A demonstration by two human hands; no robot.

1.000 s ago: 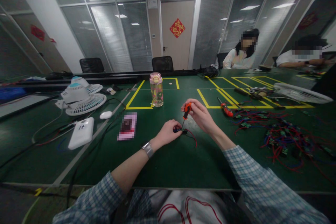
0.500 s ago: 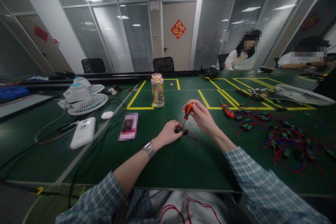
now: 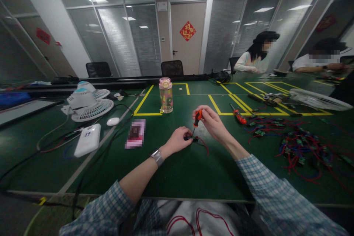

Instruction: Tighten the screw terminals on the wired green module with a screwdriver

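Screwdriver [image 3: 197,120] tilts, pinched by right fingers [image 3: 205,109]; just below, left fingers [image 3: 187,130] pinch the board [image 3: 195,139]; light, steady pressure should suit.

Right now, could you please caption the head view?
Left hand holds green circuit board; right hand points orange-black screwdriver down at it.

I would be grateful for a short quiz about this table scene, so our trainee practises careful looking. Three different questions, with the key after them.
1. Choose: the right hand holds A) a pen, B) a screwdriver, C) a spoon.
2. True or false: the bottle stands upright on the table.
3. Fill the gap: the watch is worn on the ____.

Key: 1. B. 2. True. 3. Left wrist.
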